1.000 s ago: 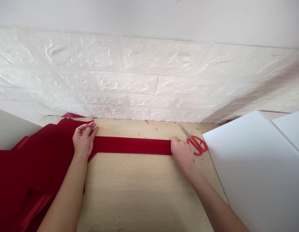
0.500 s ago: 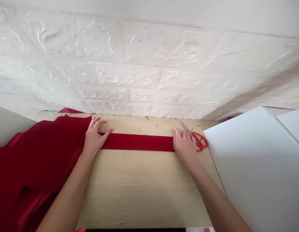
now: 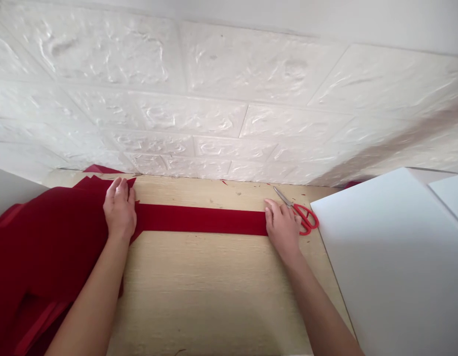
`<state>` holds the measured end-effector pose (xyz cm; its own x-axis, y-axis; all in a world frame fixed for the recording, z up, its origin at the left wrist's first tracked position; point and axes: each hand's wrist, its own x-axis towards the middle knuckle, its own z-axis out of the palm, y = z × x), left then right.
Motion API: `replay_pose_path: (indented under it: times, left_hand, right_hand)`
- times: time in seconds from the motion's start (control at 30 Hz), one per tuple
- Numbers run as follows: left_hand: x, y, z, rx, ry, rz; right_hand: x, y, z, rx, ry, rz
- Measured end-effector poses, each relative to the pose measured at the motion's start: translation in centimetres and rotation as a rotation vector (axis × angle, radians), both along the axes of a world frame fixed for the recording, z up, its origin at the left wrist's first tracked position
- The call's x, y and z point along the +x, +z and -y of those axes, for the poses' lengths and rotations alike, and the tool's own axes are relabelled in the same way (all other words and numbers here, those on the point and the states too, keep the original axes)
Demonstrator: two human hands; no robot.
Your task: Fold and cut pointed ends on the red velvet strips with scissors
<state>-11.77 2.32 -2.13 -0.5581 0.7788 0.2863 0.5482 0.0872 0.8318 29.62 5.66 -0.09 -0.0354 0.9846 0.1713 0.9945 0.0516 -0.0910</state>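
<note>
A long red felt strip lies across the far side of the wooden table. My left hand rests flat on the red felt pile at the strip's left end, fingers stretched out and together. My right hand presses flat on the strip's right end, fingers extended. Red-handled scissors lie just right of my right hand, touching or nearly touching its fingers.
A white textured brick wall runs right behind the table. A large white board covers the right side. More white sheet shows at the far left edge. Small red scraps dot the table near the wall.
My left hand has slid left along the strip onto the felt pile, its fingers now drawn together. My right hand has stayed on the strip's right end.
</note>
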Motion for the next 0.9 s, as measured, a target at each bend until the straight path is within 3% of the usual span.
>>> replay_pose_path:
  times: [0.13,0.23,0.37,0.57,0.9]
  left_hand:
    - [-0.5,-0.5,-0.4,0.027,0.091,0.159]
    - [0.2,0.0,-0.2,0.027,0.107,0.167]
    - [1.6,1.0,0.2,0.005,0.05,0.057]
    - [2.3,0.9,-0.2,-0.152,-0.141,-0.374]
    - [2.3,0.6,-0.4,-0.212,-0.131,-0.44]
  right_hand:
    - [0.2,-0.4,0.0,0.037,0.017,-0.026]
    - [0.2,-0.4,0.0,0.044,0.019,-0.034]
    - [0.1,-0.1,0.1,0.034,0.011,-0.023]
    - [-0.2,0.1,0.1,0.007,-0.014,-0.008]
    - [-0.4,0.4,0.1,-0.039,-0.038,-0.003]
